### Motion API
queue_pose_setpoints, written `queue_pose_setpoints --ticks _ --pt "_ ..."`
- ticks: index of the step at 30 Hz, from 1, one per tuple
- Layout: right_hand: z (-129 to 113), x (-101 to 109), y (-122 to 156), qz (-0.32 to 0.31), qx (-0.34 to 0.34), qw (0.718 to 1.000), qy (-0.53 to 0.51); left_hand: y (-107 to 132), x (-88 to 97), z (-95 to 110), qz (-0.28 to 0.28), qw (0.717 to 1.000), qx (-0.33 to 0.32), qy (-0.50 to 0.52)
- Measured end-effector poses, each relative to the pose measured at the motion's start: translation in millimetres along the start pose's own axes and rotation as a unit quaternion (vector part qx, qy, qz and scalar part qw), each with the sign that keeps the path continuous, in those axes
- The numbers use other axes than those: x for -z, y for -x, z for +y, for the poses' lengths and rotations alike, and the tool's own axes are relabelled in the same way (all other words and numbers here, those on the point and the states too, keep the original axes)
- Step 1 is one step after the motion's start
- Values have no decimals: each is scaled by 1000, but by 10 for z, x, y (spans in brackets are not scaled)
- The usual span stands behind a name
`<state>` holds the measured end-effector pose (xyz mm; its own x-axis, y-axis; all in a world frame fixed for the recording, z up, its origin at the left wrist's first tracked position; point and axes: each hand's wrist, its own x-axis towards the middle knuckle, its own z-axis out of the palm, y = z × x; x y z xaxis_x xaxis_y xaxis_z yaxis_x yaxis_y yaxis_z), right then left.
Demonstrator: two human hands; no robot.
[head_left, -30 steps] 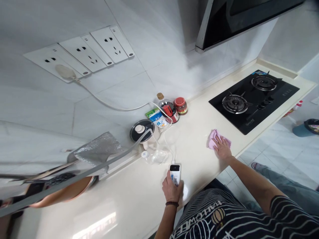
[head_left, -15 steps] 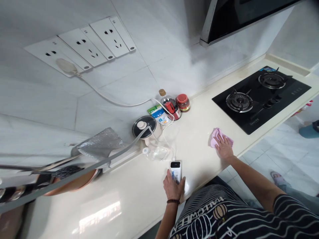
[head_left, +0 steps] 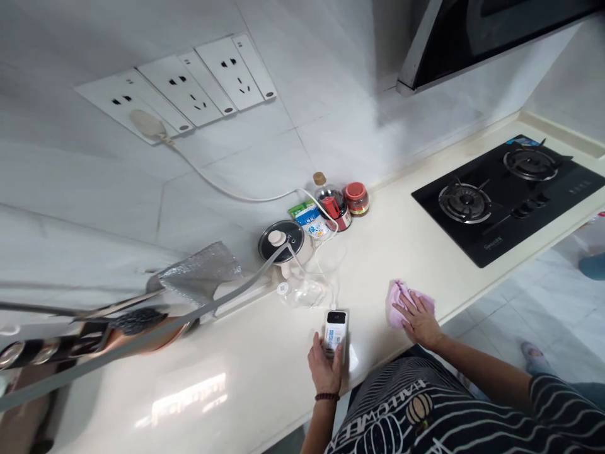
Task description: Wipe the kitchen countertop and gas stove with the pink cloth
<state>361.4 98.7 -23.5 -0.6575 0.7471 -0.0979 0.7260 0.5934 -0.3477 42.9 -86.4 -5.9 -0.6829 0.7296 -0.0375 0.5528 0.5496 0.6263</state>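
Note:
My right hand (head_left: 422,321) lies flat with fingers spread on a pink cloth (head_left: 396,308), pressing it to the countertop near the front edge. My left hand (head_left: 326,372), with a dark bead bracelet at the wrist, is closed around the lower end of a white power bank (head_left: 336,333). The thumb lies over the power bank's right side and the fingers are at its left. A white cable (head_left: 333,301) runs into the power bank's top end. Just behind it a clear plastic bottle (head_left: 307,294) lies on its side.
A small electric pot (head_left: 282,243), a blue-white packet (head_left: 312,222), a dark bottle (head_left: 341,217) and a red-lidded jar (head_left: 356,199) line the wall. A black gas stove (head_left: 496,211) sits to the right, with the range hood (head_left: 472,53) above. A slippered foot (head_left: 532,352) shows on the floor.
My right hand has dragged the pink cloth left and toward me, away from the stove. My left hand has shifted slightly down along the power bank. The camera view has turned a little left.

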Motion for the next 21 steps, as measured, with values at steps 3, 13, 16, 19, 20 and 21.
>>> queue_pose_setpoints --ticks 3,13,16,19,20,21 --pt "-38 39 -258 -13 10 1000 0 57 57 -169 47 997 38 38" --pt "-496 431 -2370 -99 -15 994 -30 138 115 -470 99 993 22 -63" --pt "-932 396 -2812 -146 39 987 -48 152 113 -523 83 993 13 -82" --pt "-1179 317 -3019 -162 105 980 -56 163 103 -574 89 993 16 -76" --pt "-1169 308 -3060 -161 114 979 -56 166 98 -588 95 993 18 -71" --pt "-1103 317 -3096 -162 114 979 -55 168 93 -598 99 993 20 -67"
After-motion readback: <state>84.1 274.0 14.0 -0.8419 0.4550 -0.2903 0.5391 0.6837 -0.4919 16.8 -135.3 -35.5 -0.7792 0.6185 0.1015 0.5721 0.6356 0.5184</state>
